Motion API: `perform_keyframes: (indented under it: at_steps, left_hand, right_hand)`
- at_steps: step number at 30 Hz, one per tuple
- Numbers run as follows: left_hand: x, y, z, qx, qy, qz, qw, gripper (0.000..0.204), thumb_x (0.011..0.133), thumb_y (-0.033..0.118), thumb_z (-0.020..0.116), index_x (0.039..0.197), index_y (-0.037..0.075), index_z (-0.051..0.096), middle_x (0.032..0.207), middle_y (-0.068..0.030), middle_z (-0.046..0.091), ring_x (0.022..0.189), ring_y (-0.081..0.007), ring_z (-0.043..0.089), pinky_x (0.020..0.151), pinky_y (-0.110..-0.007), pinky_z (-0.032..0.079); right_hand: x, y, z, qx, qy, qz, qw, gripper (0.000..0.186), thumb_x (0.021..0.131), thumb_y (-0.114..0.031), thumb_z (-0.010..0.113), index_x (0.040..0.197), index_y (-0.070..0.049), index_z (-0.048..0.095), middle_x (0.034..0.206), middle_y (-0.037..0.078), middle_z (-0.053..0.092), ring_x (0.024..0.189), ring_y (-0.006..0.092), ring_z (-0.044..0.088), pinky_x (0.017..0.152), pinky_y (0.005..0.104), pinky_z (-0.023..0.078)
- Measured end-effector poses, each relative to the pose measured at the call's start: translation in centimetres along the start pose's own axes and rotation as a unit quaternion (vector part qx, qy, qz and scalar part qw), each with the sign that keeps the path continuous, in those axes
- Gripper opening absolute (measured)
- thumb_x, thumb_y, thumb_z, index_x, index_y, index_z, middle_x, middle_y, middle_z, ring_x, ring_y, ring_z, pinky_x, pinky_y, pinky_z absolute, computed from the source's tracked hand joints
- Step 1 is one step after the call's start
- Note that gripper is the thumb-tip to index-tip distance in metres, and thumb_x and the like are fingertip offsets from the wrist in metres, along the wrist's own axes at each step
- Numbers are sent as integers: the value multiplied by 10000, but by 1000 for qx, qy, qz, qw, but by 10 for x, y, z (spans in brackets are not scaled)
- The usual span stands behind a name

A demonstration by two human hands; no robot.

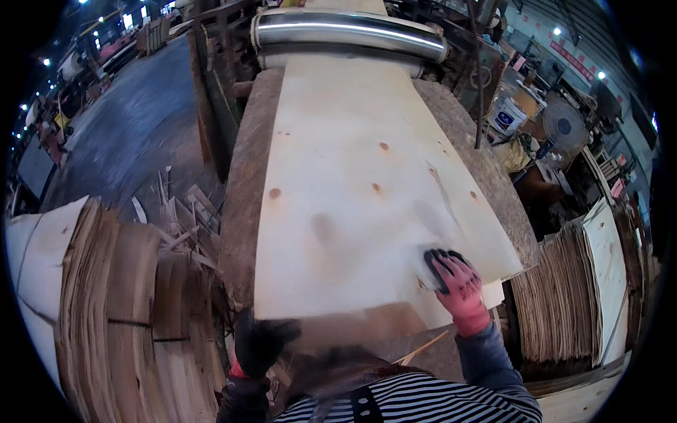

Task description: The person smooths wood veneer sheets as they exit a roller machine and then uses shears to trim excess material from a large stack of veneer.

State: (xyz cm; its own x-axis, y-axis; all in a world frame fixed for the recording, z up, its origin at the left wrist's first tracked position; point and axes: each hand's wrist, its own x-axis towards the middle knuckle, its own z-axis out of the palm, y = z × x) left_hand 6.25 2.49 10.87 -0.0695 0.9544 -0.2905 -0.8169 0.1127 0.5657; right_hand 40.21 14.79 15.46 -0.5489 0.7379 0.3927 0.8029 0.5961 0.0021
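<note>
A pale wood veneer sheet (352, 190) with brown knots lies lengthwise before me, its far end under a shiny metal roller (349, 32). My right hand (460, 285), in a pink glove with black fingers, rests on the sheet's near right part. Its fingers are stretched out over the wood, with nothing held in them. At the near left corner is my left hand (259, 345), in a dark glove with pink at the wrist. It is at or just under the sheet's edge; blur hides whether its fingers grip the wood.
Stacked veneer (141, 296) stands at my left, another stack (557, 296) at my right. Broken wood strips (190, 218) litter the floor by the left stack. A white bucket (508, 116) and a fan (564, 127) are at the far right. The sheet lies on a worn brown table (243, 197).
</note>
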Motion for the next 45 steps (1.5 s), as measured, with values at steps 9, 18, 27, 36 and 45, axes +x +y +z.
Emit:
perform_keyframes:
  at_steps: [9,18,27,36,45]
  left_hand:
    - [54,-31,-40,115,153,28,981,567,885,525,321,1202,70,435,1044,-152,569,916,-277,569,849,-406,445]
    - [42,-49,-79,468,197,186,841,455,888,210,452,1280,9,335,1219,-206,439,1112,-326,451,958,-386,364]
    - [15,-67,-111,739,214,99,631,709,792,316,596,1333,19,247,1374,-214,244,1231,-380,300,1007,-415,288]
    - [-4,-47,-127,684,183,124,695,465,811,202,593,1224,44,446,1102,-138,561,989,-247,553,805,-303,462]
    - [-69,-15,17,328,-94,152,928,501,832,33,520,1293,-24,331,1266,-117,435,1149,-177,413,975,-310,305]
  right_hand:
    - [165,94,126,9,46,12,999,551,620,-201,698,1141,-132,533,1103,72,563,1002,245,538,835,364,441]
    - [257,162,235,-148,23,44,988,632,753,-396,576,1291,-134,374,1277,105,421,1206,278,351,1016,453,232]
    - [36,32,116,-1,-100,86,991,701,756,-452,542,1301,-54,351,1342,190,307,1245,337,278,1038,503,141]
    - [-108,-71,101,4,-287,127,949,827,715,-511,565,1300,15,310,1330,246,289,1246,384,244,1033,548,92]
    - [-161,-42,60,66,15,105,992,595,650,-144,590,1196,2,405,1227,248,412,1119,456,396,956,538,312]
